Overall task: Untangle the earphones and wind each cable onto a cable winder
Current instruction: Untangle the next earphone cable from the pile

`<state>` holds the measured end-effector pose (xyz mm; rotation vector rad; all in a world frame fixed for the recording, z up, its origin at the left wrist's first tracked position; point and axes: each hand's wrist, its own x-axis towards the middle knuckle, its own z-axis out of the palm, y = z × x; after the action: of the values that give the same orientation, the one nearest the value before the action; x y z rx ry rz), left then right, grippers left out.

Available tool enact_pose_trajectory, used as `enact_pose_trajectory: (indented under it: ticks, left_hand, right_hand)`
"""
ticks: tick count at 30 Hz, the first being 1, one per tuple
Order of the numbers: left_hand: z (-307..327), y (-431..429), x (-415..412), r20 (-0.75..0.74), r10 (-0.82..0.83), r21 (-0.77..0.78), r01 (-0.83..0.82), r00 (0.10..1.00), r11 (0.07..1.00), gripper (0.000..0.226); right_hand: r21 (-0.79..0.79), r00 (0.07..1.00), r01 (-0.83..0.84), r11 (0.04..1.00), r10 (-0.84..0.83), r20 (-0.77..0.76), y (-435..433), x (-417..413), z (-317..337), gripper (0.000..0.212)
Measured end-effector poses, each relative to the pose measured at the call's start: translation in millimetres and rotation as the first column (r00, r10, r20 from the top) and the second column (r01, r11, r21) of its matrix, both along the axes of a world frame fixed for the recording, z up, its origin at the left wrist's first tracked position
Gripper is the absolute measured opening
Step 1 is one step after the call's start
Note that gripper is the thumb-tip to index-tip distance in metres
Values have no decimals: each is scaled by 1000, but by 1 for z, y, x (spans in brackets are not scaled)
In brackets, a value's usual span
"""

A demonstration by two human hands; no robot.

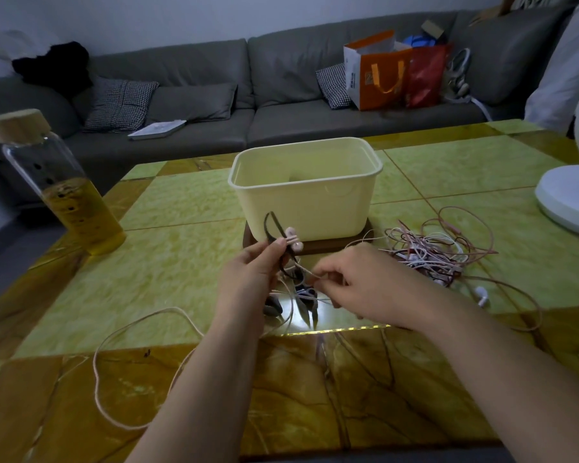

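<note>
Left hand (251, 272) grip clamped on pink winder (293, 240) and dark cable loop (271, 225), near side of cream box (301, 195). Right hand (358, 285) pinches pink cable (310, 274) just right, below winder. Tangle (432, 252) farther right on counter (181, 255).

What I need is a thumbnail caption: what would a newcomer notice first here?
The two hands meeting at centre: the left hand pinches a dark cable loop, the right hand pinches a thin pink cable. Just right of them sprawls a tangle of pink and white earphone cables, and behind stands a cream tub.
</note>
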<state>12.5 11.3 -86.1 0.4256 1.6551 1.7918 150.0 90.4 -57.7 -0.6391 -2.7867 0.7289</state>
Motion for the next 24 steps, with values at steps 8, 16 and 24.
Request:
enact_pose_trajectory:
  ticks: [8,16,24]
  left_hand:
    - [7,-6,8,-541,-259,-240,148,800,959,20]
    - [12,-12,8,-535,-464,-328,333,705,884,19]
    - [20,-20,0,-401,-507,-233,450,763,862,21]
  right_hand:
    - [-11,971,171,985,-171,-169,23,21,19,8]
    - [-67,934,140,988,-154,-322,26,23,15,11]
    - [-323,875,72,943,-215,-433,29,20,12,14]
